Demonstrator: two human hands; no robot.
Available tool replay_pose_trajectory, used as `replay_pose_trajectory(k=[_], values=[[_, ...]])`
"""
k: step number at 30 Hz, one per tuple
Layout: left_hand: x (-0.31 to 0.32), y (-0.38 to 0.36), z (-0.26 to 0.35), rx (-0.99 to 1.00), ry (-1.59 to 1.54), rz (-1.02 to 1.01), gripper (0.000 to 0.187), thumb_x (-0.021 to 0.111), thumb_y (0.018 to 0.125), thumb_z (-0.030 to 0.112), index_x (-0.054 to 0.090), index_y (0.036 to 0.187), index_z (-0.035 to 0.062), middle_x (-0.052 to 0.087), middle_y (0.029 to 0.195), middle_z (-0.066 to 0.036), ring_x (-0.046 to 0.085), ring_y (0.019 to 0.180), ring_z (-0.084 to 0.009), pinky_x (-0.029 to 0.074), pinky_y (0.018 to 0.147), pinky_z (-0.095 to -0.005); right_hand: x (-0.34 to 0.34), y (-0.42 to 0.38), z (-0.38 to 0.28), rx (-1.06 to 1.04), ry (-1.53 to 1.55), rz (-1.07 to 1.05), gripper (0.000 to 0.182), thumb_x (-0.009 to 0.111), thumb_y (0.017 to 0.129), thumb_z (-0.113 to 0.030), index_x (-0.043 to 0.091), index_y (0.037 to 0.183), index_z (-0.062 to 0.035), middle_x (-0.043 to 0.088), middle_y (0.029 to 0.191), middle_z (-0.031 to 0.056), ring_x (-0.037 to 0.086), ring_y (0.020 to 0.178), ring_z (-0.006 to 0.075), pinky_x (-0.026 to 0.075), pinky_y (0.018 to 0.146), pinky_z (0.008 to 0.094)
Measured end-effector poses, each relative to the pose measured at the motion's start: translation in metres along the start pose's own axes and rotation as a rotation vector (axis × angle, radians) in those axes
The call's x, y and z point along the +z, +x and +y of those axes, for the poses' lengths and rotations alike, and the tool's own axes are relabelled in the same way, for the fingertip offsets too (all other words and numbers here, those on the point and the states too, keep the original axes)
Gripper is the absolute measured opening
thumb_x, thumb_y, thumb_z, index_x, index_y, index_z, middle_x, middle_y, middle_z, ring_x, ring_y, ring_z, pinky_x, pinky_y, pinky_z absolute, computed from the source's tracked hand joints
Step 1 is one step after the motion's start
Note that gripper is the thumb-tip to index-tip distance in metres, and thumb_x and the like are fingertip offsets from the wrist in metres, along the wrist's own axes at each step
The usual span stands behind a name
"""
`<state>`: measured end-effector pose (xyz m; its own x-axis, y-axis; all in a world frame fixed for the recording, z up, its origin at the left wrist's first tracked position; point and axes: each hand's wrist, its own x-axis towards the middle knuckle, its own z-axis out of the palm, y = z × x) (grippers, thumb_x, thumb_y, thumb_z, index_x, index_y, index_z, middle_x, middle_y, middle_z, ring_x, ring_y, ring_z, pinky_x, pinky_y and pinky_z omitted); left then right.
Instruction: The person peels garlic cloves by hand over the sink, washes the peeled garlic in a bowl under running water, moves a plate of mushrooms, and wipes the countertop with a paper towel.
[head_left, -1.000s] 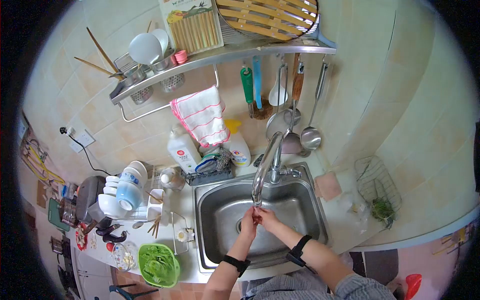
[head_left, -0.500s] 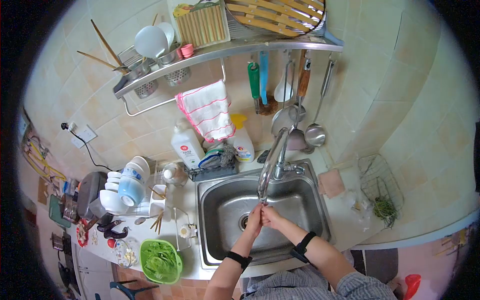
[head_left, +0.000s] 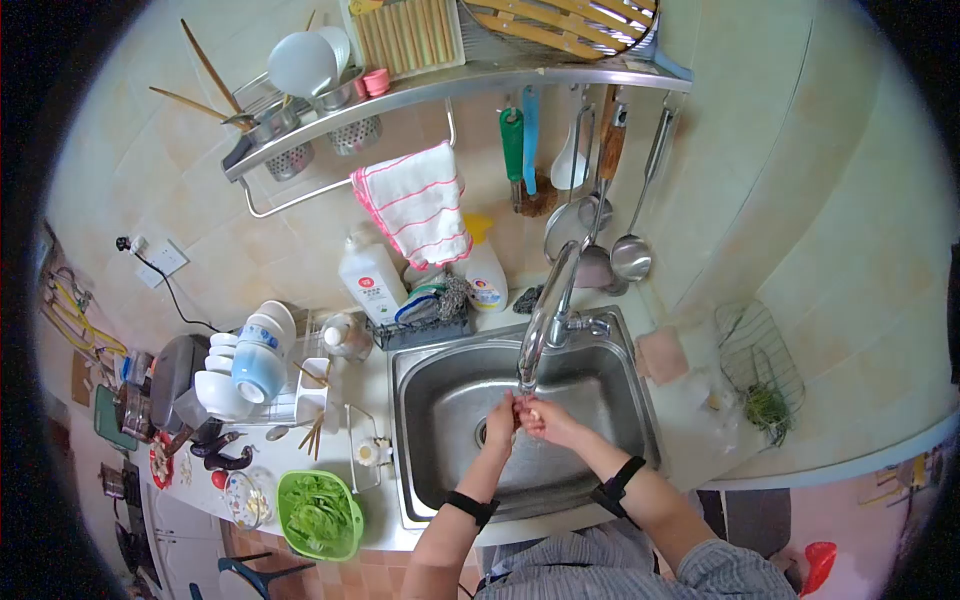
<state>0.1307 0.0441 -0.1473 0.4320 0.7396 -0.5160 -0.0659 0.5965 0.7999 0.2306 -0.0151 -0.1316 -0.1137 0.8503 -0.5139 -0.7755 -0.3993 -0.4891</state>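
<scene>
Both my hands meet under the spout of the chrome faucet [head_left: 546, 310], over the stainless steel sink [head_left: 610, 450]. The fingers of my left hand [head_left: 502, 420] are curled and touch those of the other hand. My right hand [head_left: 549, 421] is closed too, its fingertips bent in toward the left. A small pale spot shows at the right fingertips, but I cannot make out whether anything is held. Water seems to run over the fingers. The drain [head_left: 481, 432] lies partly hidden behind my left hand.
Left of the sink stand a green basket of lettuce [head_left: 318, 515], a glass bowl [head_left: 247, 500] and a rack of bowls [head_left: 260, 370]. Bottles [head_left: 370, 280] line the back. Ladles [head_left: 631, 258] hang above the faucet. A wire basket with greens [head_left: 765, 410] sits right.
My hands have shifted slightly up and moved a little apart at the wrists, with the fingers still meeting under the spout. The view has tilted slightly.
</scene>
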Motion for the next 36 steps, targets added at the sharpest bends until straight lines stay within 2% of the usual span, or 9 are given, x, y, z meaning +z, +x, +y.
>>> replay_pose_trajectory(k=[1,3,7,11,15,23,29,33,36], values=[[-0.005,0.001,-0.002,-0.003,-0.001,0.006,0.035,0.036,0.090,0.034,0.056,0.081,0.0065,0.058,0.063,-0.005,0.051,0.046,-0.0159,0.044,0.044,-0.0279,-0.002,0.002,0.000,0.006,0.001,-0.001,0.015,0.046,0.087,-0.023,0.048,0.081,-0.0088,0.036,0.057,-0.0037,0.030,0.044,0.0052,0.024,0.040,0.0197],[-0.014,-0.003,-0.004,-0.105,-0.233,-0.163,0.034,0.035,0.090,0.036,0.054,0.083,0.0076,0.057,0.068,-0.004,0.053,0.056,-0.0162,0.044,0.054,-0.0275,-0.003,0.006,0.000,-0.015,0.124,-0.292,0.015,0.048,0.087,-0.021,0.050,0.087,-0.0063,0.039,0.065,-0.0035,0.036,0.055,0.0056,0.029,0.049,0.0170],[-0.006,-0.021,0.006,-0.111,-0.533,-0.184,0.030,0.035,0.091,0.034,0.051,0.080,0.0111,0.051,0.071,0.001,0.049,0.068,-0.0133,0.039,0.067,-0.0277,0.007,0.017,0.008,-0.094,0.172,-0.090,0.017,0.051,0.085,-0.022,0.050,0.083,-0.0062,0.045,0.071,-0.0008,0.039,0.060,0.0074,0.035,0.054,0.0205],[-0.012,-0.016,-0.003,-0.118,-0.606,-0.174,0.027,0.037,0.090,0.033,0.050,0.086,0.0111,0.053,0.078,0.002,0.050,0.074,-0.0124,0.042,0.072,-0.0283,0.001,0.016,0.012,-0.106,0.204,-0.179,0.021,0.053,0.084,-0.018,0.052,0.100,-0.0037,0.054,0.086,0.0038,0.051,0.081,0.0123,0.043,0.071,0.0233],[-0.017,-0.010,-0.009,-0.125,-0.617,-0.295,0.027,0.037,0.090,0.033,0.050,0.093,0.0100,0.055,0.090,0.000,0.052,0.083,-0.0128,0.042,0.078,-0.0274,-0.003,0.012,0.011,-0.102,0.190,-0.199,0.025,0.053,0.083,-0.012,0.050,0.106,-0.0020,0.055,0.094,0.0057,0.052,0.092,0.0158,0.043,0.082,0.0267],[0.004,-0.032,0.012,-0.059,-0.255,-0.172,0.035,0.045,0.087,0.033,0.049,0.106,0.0044,0.055,0.098,-0.007,0.053,0.092,-0.0172,0.043,0.085,-0.0293,-0.020,0.014,0.004,-0.443,-0.032,0.011,0.021,0.050,0.081,-0.001,0.053,0.102,0.0001,0.058,0.098,0.0070,0.055,0.090,0.0152,0.044,0.078,0.0234],[0.010,-0.021,-0.004,0.049,-0.146,-0.145,0.035,0.051,0.086,0.026,0.052,0.103,-0.0032,0.057,0.095,-0.008,0.056,0.086,-0.0148,0.046,0.080,-0.0277,-0.028,0.030,0.012,-0.558,-0.374,0.231,0.028,0.056,0.080,-0.008,0.052,0.107,0.0005,0.059,0.095,0.0056,0.054,0.086,0.0122,0.044,0.075,0.0245],[0.005,-0.017,-0.007,0.106,-0.110,-0.169,0.035,0.050,0.086,0.024,0.050,0.108,-0.0038,0.058,0.093,-0.008,0.057,0.083,-0.0147,0.048,0.077,-0.0266,-0.027,0.023,0.002,-0.553,-0.332,0.128,0.030,0.055,0.080,-0.008,0.050,0.109,0.0010,0.058,0.095,0.0054,0.054,0.085,0.0123,0.044,0.074,0.0255],[0.000,-0.016,-0.006,0.169,0.085,-0.180,0.033,0.050,0.086,0.018,0.049,0.110,-0.0043,0.059,0.089,-0.009,0.058,0.079,-0.0154,0.050,0.071,-0.0256,-0.019,0.011,-0.005,-0.391,-0.253,0.028,0.033,0.048,0.081,-0.003,0.046,0.113,0.0032,0.053,0.111,0.0115,0.052,0.099,0.0167,0.041,0.085,0.0270]])
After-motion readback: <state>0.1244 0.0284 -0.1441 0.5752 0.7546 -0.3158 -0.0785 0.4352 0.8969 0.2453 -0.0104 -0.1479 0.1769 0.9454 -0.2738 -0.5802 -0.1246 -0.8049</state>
